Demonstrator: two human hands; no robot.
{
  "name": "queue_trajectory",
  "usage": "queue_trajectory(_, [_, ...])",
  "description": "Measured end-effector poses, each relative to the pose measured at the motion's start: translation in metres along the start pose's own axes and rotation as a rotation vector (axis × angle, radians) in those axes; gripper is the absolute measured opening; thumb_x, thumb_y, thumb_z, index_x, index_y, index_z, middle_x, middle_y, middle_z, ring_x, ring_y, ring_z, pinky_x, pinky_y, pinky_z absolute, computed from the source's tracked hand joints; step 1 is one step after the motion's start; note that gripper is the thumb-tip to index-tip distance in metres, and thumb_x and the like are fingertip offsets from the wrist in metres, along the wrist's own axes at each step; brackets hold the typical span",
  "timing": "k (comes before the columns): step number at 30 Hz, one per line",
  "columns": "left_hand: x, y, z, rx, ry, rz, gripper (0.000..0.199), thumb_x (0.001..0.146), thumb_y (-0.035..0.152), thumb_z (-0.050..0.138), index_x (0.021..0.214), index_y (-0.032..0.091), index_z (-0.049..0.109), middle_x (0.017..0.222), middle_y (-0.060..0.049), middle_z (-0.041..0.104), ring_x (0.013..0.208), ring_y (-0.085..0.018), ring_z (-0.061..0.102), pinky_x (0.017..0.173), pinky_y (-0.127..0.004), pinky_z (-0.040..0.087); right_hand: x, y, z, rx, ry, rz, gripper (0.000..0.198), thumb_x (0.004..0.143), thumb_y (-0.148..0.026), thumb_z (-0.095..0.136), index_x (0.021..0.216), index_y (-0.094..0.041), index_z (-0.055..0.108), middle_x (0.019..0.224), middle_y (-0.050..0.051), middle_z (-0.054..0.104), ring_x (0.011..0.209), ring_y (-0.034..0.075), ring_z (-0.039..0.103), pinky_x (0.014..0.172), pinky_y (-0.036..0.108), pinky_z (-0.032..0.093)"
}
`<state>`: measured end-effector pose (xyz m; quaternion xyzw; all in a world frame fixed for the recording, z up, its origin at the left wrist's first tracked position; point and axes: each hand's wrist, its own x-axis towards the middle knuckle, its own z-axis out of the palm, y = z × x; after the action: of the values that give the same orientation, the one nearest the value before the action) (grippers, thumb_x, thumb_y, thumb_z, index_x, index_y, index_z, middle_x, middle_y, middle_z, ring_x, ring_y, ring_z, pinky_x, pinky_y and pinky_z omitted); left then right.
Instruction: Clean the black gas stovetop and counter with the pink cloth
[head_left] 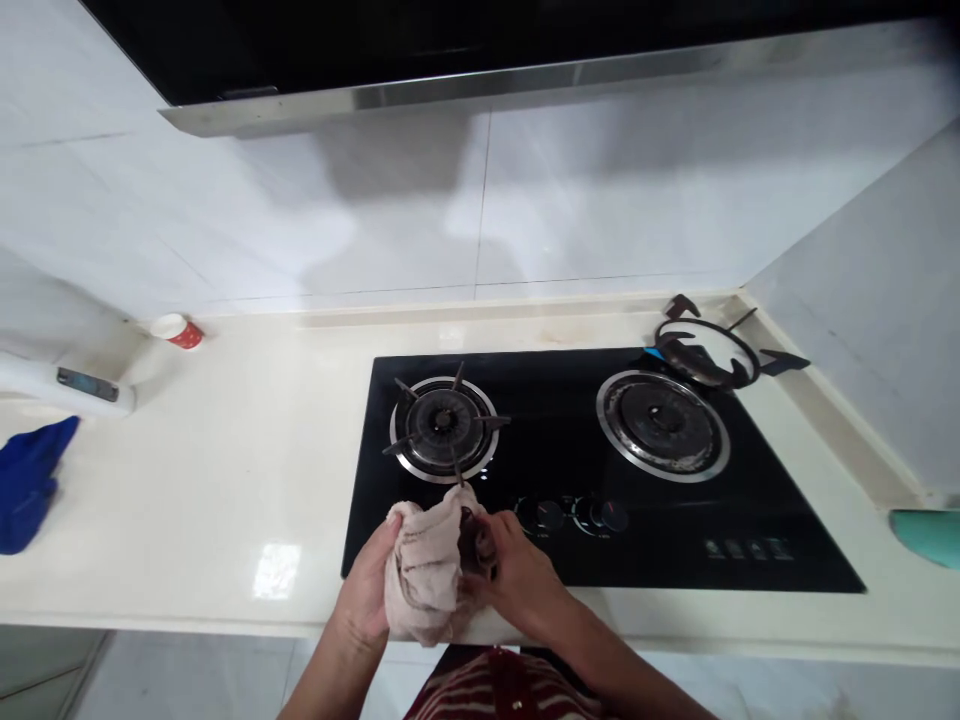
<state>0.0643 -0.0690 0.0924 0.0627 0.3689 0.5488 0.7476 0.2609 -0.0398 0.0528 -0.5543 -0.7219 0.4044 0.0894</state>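
A pale pinkish cloth (426,572) is bunched up between my hands at the front edge of the hob. My left hand (369,580) grips it from the left side. On the other side, my right hand (517,570) is closed at the cloth's right edge, its fingers around the folds. A dark thing (469,535) shows between the cloth and my right fingers; most of it is covered, so its kind cannot be made out. Just behind is the left burner (444,420), with its prongs standing up around it.
The black glass hob (547,430) also has a right burner (660,418) without prongs and two knobs (550,515). A black pan support (709,355) leans at the back right corner. Around lie a paper cup (177,330), blue cloth (30,485) and green object (926,535). A range hood (450,90) hangs above.
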Motion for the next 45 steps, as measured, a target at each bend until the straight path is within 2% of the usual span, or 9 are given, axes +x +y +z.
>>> queue_trajectory(7, [-0.01, 0.0, -0.002, 0.23, -0.123, 0.0, 0.03, 0.077, 0.042, 0.076, 0.078, 0.017, 0.059, 0.069, 0.003, 0.059, 0.063, -0.011, 0.057, 0.061, -0.022, 0.046, 0.025, 0.002, 0.017, -0.122, 0.049, -0.168, 0.027, 0.086, -0.025, 0.054, 0.112, -0.025, 0.062, 0.11, 0.005, 0.057, 0.098, 0.019, 0.058, 0.081, 0.028, 0.046])
queue_trajectory(13, [-0.007, 0.01, -0.029, 0.93, 0.027, 0.08, 0.033, 0.086, 0.052, 0.062, 0.087, 0.019, 0.059, 0.074, 0.003, 0.057, 0.071, -0.013, 0.055, 0.067, -0.023, 0.044, -0.022, 0.063, 0.004, -0.057, 0.191, -0.045, 0.024, 0.077, -0.015, 0.049, 0.097, -0.025, 0.059, 0.103, 0.001, 0.059, 0.088, 0.015, 0.061, 0.078, 0.026, 0.045])
queue_trajectory(16, [0.008, -0.013, -0.036, 1.259, 0.032, 0.16, 0.028, 0.087, 0.048, 0.058, 0.092, 0.02, 0.062, 0.077, 0.002, 0.062, 0.076, -0.015, 0.058, 0.071, -0.025, 0.047, -0.048, 0.099, -0.003, -0.069, 0.338, 0.128, 0.014, 0.084, -0.024, 0.045, 0.091, -0.025, 0.057, 0.092, 0.001, 0.058, 0.079, 0.016, 0.061, 0.072, 0.028, 0.047])
queue_trajectory(22, [0.042, -0.078, -0.018, 1.614, -0.309, 0.526, 0.019, 0.092, 0.03, 0.054, 0.101, 0.025, 0.069, 0.098, -0.005, 0.065, 0.091, -0.017, 0.062, 0.085, -0.03, 0.052, -0.073, 0.13, -0.032, -0.03, 0.63, 0.196, 0.028, 0.087, -0.032, 0.046, 0.112, -0.027, 0.059, 0.108, 0.003, 0.056, 0.086, 0.017, 0.063, 0.074, 0.032, 0.052])
queue_trajectory(26, [0.057, -0.09, -0.012, 1.641, -0.159, 0.767, 0.019, 0.092, 0.027, 0.052, 0.098, 0.023, 0.07, 0.105, -0.009, 0.058, 0.094, -0.019, 0.059, 0.086, -0.034, 0.054, -0.063, 0.112, -0.03, -0.043, 0.749, -0.042, 0.037, 0.092, -0.035, 0.046, 0.127, -0.025, 0.055, 0.135, 0.012, 0.043, 0.12, 0.025, 0.052, 0.093, 0.04, 0.05])
queue_trajectory(29, [0.061, -0.088, -0.015, 1.568, -0.027, 0.763, 0.016, 0.09, 0.028, 0.055, 0.097, 0.023, 0.068, 0.101, -0.008, 0.057, 0.094, -0.02, 0.059, 0.087, -0.036, 0.054, -0.047, 0.096, -0.012, -0.196, 0.601, -0.147, 0.057, 0.087, -0.044, 0.059, 0.137, -0.021, 0.046, 0.148, 0.016, 0.036, 0.133, 0.035, 0.039, 0.106, 0.055, 0.038])
queue_trajectory(32, [0.06, -0.091, -0.014, 1.463, 0.026, 0.698, 0.013, 0.085, 0.028, 0.06, 0.097, 0.024, 0.065, 0.096, -0.004, 0.059, 0.091, -0.02, 0.06, 0.086, -0.037, 0.052, -0.034, 0.087, 0.006, -0.267, 0.589, -0.075, 0.075, 0.077, -0.048, 0.07, 0.137, -0.013, 0.042, 0.145, 0.023, 0.04, 0.131, 0.041, 0.037, 0.106, 0.06, 0.032])
queue_trajectory(38, [0.058, -0.111, 0.001, 1.322, 0.188, 0.578, 0.02, 0.078, 0.036, 0.067, 0.086, 0.023, 0.054, 0.079, 0.003, 0.057, 0.073, -0.017, 0.055, 0.074, -0.031, 0.047, -0.031, 0.088, 0.009, -0.268, 0.572, -0.113, 0.046, 0.075, -0.026, 0.068, 0.119, -0.02, 0.055, 0.145, 0.018, 0.038, 0.132, 0.037, 0.035, 0.105, 0.056, 0.033])
queue_trajectory(45, [0.067, -0.144, 0.021, 1.37, 0.114, 0.617, 0.018, 0.084, 0.039, 0.061, 0.083, 0.022, 0.053, 0.079, 0.002, 0.054, 0.075, -0.016, 0.053, 0.074, -0.029, 0.045, -0.042, 0.117, -0.025, -0.222, 0.399, -0.233, 0.044, 0.071, -0.016, 0.063, 0.115, -0.02, 0.062, 0.134, 0.011, 0.049, 0.122, 0.029, 0.043, 0.103, 0.043, 0.037])
